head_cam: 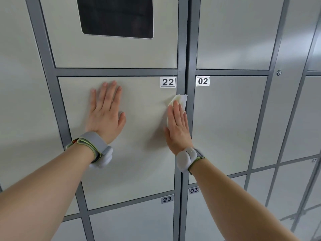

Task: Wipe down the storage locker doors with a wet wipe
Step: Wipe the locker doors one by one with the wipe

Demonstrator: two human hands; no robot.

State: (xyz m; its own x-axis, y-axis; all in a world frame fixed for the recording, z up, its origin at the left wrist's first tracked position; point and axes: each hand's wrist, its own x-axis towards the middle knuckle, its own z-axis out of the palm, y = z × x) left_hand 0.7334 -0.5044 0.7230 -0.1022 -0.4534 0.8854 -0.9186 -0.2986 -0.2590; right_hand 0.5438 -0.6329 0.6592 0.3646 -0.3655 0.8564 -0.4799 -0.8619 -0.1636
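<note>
The pale grey locker door numbered 22 (139, 153) fills the middle of the view. My left hand (106, 112) lies flat on its upper left part, fingers straight and spread. My right hand (178, 126) presses a white wet wipe (179, 100) against the door's right edge, just below the number label. The fingers are straight and the wipe sticks out above the fingertips, reaching onto the dark grey frame post (184, 58).
Door 02 (229, 119) is to the right; doors 23 (132, 221) and 03 (205, 221) are below. Above door 22 is a panel with a dark screen (116, 16). A small round lock (279, 72) sits on the frame at right.
</note>
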